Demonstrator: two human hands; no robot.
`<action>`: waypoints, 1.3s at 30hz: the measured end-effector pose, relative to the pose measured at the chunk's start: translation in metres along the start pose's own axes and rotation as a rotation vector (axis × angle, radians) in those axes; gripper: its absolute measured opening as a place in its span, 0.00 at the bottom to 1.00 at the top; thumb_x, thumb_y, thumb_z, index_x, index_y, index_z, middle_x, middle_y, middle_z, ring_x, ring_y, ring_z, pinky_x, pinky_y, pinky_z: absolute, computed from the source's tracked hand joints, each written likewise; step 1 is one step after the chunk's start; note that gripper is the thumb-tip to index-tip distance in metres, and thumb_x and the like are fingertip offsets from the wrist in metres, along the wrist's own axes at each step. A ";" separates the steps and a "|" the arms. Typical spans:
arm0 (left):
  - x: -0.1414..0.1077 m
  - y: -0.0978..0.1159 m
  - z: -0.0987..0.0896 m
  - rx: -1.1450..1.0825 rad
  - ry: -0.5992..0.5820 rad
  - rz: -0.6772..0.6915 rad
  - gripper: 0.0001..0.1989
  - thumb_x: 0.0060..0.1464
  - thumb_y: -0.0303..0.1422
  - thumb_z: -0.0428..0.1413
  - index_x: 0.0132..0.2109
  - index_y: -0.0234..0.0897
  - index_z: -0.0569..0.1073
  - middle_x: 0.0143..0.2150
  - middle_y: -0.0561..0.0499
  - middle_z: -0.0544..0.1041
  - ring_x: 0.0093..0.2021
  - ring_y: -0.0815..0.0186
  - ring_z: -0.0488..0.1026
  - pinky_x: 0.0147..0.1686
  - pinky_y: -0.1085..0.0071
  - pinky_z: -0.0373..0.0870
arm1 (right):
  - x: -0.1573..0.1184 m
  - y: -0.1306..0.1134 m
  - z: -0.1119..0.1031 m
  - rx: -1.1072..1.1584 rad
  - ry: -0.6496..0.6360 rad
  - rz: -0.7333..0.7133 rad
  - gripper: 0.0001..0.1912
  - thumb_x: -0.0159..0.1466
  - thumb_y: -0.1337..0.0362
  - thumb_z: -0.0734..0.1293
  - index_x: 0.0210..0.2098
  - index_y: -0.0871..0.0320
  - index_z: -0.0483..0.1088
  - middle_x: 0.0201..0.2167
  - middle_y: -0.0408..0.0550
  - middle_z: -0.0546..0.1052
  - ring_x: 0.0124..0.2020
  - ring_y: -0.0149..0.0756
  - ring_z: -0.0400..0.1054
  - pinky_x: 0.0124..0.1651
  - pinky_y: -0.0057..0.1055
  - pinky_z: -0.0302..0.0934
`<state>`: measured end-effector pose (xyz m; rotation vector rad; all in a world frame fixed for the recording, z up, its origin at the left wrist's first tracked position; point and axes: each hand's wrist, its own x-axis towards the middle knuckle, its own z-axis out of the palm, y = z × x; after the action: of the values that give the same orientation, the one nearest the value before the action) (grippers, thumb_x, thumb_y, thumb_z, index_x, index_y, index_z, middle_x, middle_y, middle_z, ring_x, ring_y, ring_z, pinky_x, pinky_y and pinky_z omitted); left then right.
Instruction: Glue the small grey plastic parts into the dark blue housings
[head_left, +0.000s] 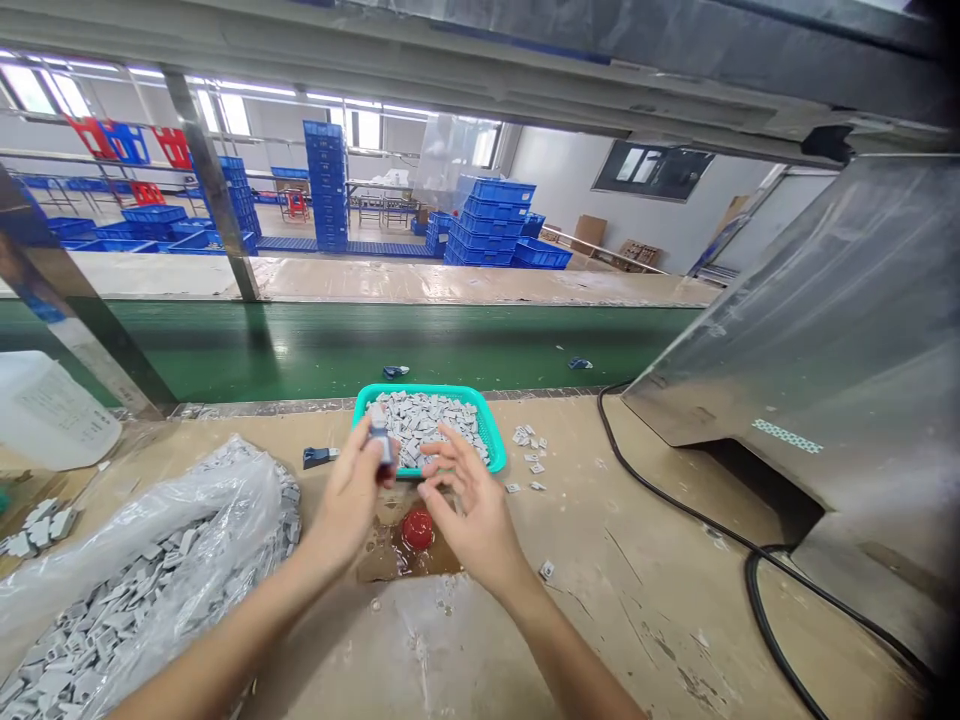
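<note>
My left hand (352, 490) is closed around a small dark blue and grey plastic part (382, 443), held upright over the near left side of a turquoise basket (491, 440). Small light grey plastic pieces (420, 415) fill that basket. To the right, my right hand (469, 505) is open, its fingers apart and curved toward the left hand, with nothing visible in them. Below and between both hands, a red round object (418, 529) rests on a wet brown patch (390, 565). Another dark blue part (320, 457) lies left of the basket.
A clear plastic bag (247, 490) of grey pieces lies at left, near a white jug (52, 410). Several loose pieces (530, 440) lie right of the basket. Beyond runs a green conveyor belt (322, 350) carrying two dark parts. A black cable (675, 505) and metal housing (825, 330) stand right.
</note>
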<state>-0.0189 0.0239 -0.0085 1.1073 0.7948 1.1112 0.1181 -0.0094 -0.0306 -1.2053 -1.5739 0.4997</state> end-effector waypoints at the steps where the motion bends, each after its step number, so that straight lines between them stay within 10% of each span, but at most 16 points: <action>1: 0.006 0.006 -0.007 0.039 0.008 0.083 0.18 0.55 0.35 0.43 0.53 0.38 0.59 0.29 0.54 0.62 0.27 0.72 0.59 0.28 0.76 0.58 | 0.009 0.010 -0.005 -0.080 0.031 -0.006 0.29 0.59 0.70 0.59 0.58 0.55 0.47 0.42 0.50 0.67 0.35 0.31 0.64 0.39 0.31 0.65; 7: 0.078 0.050 -0.063 0.764 0.131 0.490 0.22 0.56 0.36 0.37 0.56 0.34 0.57 0.29 0.52 0.64 0.26 0.70 0.60 0.28 0.73 0.59 | 0.065 0.069 -0.046 -0.899 -0.128 0.017 0.23 0.52 0.81 0.56 0.47 0.64 0.60 0.36 0.54 0.69 0.39 0.42 0.61 0.38 0.36 0.60; 11: 0.143 0.046 -0.104 1.522 0.157 0.225 0.22 0.56 0.34 0.37 0.56 0.30 0.56 0.37 0.42 0.72 0.36 0.60 0.69 0.37 0.67 0.62 | 0.073 0.082 -0.048 -0.951 -0.194 -0.014 0.16 0.45 0.85 0.57 0.27 0.61 0.65 0.22 0.51 0.68 0.37 0.47 0.60 0.35 0.36 0.55; 16: 0.182 0.016 -0.133 1.671 0.143 0.053 0.21 0.55 0.28 0.40 0.53 0.21 0.60 0.41 0.30 0.72 0.43 0.51 0.69 0.41 0.59 0.62 | 0.071 0.081 -0.050 -0.916 -0.174 -0.045 0.11 0.49 0.81 0.61 0.21 0.59 0.64 0.21 0.51 0.68 0.34 0.44 0.62 0.32 0.32 0.55; 22: 0.199 -0.004 -0.099 1.677 0.095 0.042 0.23 0.53 0.28 0.48 0.57 0.35 0.57 0.63 0.35 0.47 0.61 0.42 0.40 0.50 0.39 0.44 | 0.062 0.069 -0.061 -0.753 -0.089 -0.034 0.10 0.59 0.72 0.57 0.34 0.59 0.69 0.30 0.49 0.72 0.32 0.35 0.66 0.33 0.29 0.60; 26: 0.209 -0.010 -0.061 1.539 -0.112 0.006 0.19 0.53 0.33 0.50 0.52 0.36 0.63 0.56 0.44 0.61 0.54 0.57 0.60 0.50 0.52 0.59 | 0.047 0.057 -0.060 -0.520 -0.010 0.043 0.12 0.59 0.69 0.56 0.34 0.60 0.70 0.28 0.48 0.70 0.26 0.32 0.65 0.28 0.28 0.62; 30: 0.192 0.011 -0.040 1.327 -0.147 -0.051 0.14 0.54 0.35 0.49 0.47 0.33 0.65 0.44 0.46 0.69 0.41 0.65 0.69 0.38 0.63 0.68 | 0.035 0.048 -0.064 -0.158 0.039 0.175 0.09 0.56 0.63 0.60 0.30 0.59 0.71 0.29 0.49 0.69 0.30 0.34 0.66 0.30 0.30 0.65; 35: 0.106 0.049 -0.006 1.025 -0.203 -0.017 0.11 0.56 0.30 0.43 0.46 0.35 0.62 0.32 0.53 0.69 0.27 0.75 0.66 0.27 0.77 0.67 | 0.035 0.024 -0.061 0.102 -0.071 0.245 0.10 0.56 0.60 0.61 0.32 0.59 0.70 0.38 0.52 0.71 0.37 0.39 0.68 0.36 0.34 0.68; 39: 0.029 0.050 0.018 0.658 -0.371 0.065 0.09 0.46 0.37 0.53 0.33 0.37 0.65 0.28 0.56 0.64 0.23 0.76 0.60 0.22 0.79 0.60 | 0.028 -0.007 -0.044 -0.087 -0.139 -0.063 0.14 0.62 0.67 0.55 0.43 0.56 0.67 0.39 0.48 0.72 0.40 0.37 0.68 0.43 0.35 0.65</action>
<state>-0.0084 0.0495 0.0452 1.8371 0.8497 0.6640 0.1560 0.0013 0.0050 -1.2036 -1.7616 0.4869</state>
